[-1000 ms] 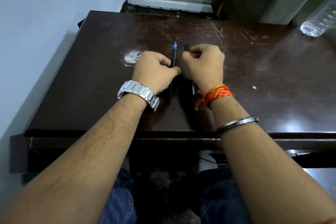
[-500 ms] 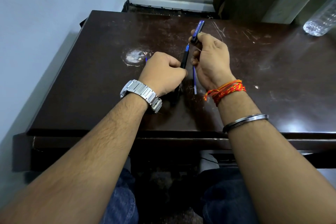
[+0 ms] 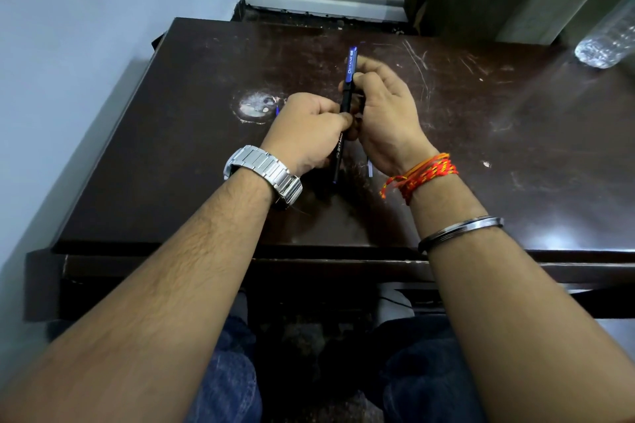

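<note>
Head view, centre of frame: my left hand [image 3: 309, 130] is curled tight round the lower barrel of the black pen [image 3: 344, 103]. My right hand [image 3: 388, 110] pinches the pen's blue-clipped upper end between thumb and fingertips. The pen slants over the dark table [image 3: 515, 154], its lower end towards me, and a clear bottle [image 3: 604, 41] sits well apart at the upper right edge.

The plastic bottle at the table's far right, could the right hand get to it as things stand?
Probably, once freed: the right hand grips the pen with the left hand, but only bare table lies between it and the bottle.
</note>
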A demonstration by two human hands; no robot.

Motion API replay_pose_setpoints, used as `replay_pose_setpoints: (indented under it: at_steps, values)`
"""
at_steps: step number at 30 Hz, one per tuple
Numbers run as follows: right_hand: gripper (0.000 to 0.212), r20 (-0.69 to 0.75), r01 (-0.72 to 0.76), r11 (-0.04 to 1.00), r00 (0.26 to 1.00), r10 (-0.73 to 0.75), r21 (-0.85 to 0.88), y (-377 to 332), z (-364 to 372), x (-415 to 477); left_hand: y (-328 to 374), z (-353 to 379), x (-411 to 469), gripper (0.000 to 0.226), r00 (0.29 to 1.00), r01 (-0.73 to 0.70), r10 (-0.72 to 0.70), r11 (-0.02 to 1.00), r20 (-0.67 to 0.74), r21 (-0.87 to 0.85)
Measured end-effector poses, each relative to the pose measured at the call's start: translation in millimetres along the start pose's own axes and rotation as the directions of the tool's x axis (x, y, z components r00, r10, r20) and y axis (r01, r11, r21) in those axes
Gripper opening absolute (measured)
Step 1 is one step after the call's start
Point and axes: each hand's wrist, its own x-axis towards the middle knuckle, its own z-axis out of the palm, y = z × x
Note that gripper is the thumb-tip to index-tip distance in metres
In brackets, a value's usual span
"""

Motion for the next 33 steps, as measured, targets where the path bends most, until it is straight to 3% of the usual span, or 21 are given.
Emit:
replay_pose_setpoints:
  at_steps: [4, 7, 25, 30, 33]
  values:
    - [0.057, 0.111, 0.09, 0.991, 0.991, -0.079, -0.102, 1, -5, 2, -3, 2, 1, 0.024, 1.0, -0.005, 0.005, 0.999, 0.014, -0.05]
    - [0.051, 0.124, 0.123, 0.973, 0.987, -0.1, -0.196, 4, -6, 3, -5, 3, 2, 0.027, 1.0, -0.009, 0.009, 0.997, 0.004, -0.074]
    - [0.045, 0.114, 0.123, 0.974, 0.988, -0.103, -0.188, 11, 3, 1, -11, 3, 3, 0.035, 0.997, -0.03, 0.018, 0.984, -0.075, -0.173]
    - [0.053, 0.103, 0.173, 0.955, 0.983, -0.152, -0.239, 12, 1, 3, -6, -7, 5, 0.034, 0.995, -0.007, 0.002, 0.999, -0.098, -0.053]
    - [0.057, 0.011, 0.154, 0.948, 0.987, -0.158, -0.277, 11, -3, 3, -5, -18, 9, 0.027, 0.974, 0.039, -0.041, 0.999, -0.224, -0.017]
